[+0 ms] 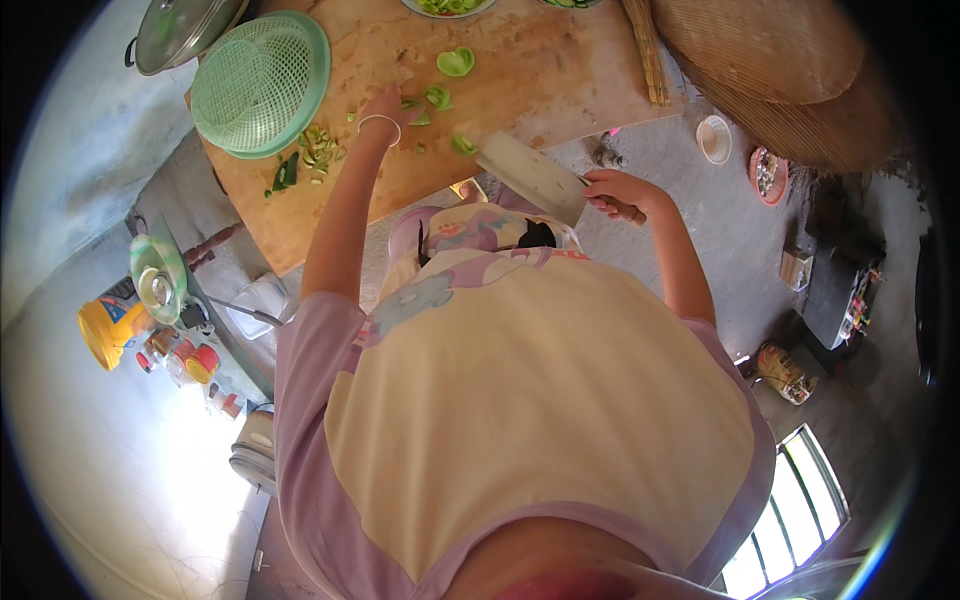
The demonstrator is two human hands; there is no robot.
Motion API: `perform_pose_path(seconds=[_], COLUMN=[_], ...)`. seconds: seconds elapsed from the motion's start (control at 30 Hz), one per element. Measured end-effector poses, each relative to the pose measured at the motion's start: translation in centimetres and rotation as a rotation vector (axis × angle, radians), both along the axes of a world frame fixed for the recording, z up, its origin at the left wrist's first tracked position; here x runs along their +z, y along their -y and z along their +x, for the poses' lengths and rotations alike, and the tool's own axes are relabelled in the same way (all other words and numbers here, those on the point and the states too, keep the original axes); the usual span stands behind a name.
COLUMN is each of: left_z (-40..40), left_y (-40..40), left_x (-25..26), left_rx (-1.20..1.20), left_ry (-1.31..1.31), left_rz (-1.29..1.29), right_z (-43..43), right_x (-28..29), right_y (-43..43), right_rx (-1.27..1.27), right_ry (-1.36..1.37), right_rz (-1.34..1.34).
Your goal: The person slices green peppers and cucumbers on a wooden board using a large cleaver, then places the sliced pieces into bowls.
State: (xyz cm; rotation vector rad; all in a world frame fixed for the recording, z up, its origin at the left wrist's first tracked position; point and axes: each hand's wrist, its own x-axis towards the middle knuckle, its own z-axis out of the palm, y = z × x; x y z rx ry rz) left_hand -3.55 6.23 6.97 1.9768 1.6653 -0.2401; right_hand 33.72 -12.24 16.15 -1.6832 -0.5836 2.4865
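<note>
My left hand (388, 106), with a white bangle at the wrist, is low over the wooden table and touches a piece of green pepper (417, 114). Whether its fingers grip the piece is unclear. My right hand (619, 196) holds a cleaver (534, 174) by its handle, the wide blade reaching over the table's near edge. Close to the blade's tip lies a green piece (463, 144). Farther back are a hollow green pepper half (455, 61) and another piece (438, 97). Small green scraps (319, 148) are piled left of my left forearm.
A green plastic colander (262, 84) stands at the table's left, beside a lidded pot (184, 30). A bowl of cut greens (450, 6) is at the far edge. A bundle of straw (646, 56) lies at the right, near large woven trays (772, 52). Baskets stand on the floor.
</note>
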Motion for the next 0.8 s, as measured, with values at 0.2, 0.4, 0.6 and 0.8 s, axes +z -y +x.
perform_pose_path(seconds=[0.2, 0.4, 0.6, 0.8], left_z=[-0.3, -1.1, 1.4, 3.3], left_y=[-1.5, -2.0, -1.5, 0.0], left_x=[-1.3, -4.5, -2.8, 0.0], left_rx=[-0.002, 0.103, -0.234, -0.403], left_ry=[0.11, 0.517, 0.457, 0.11], left_rz=[-0.153, -0.106, 0.009, 0.092], right_z=[0.3, -2.8, -5.1, -6.3], right_x=[-2.1, -4.0, -6.2, -6.5], right_y=[1.1, 0.3, 0.5, 0.4], right_rx=[0.044, -0.034, -0.24, -0.298], right_ry=[0.026, -0.109, -0.232, -0.185], right_rz=[-0.029, 0.048, 0.095, 0.149])
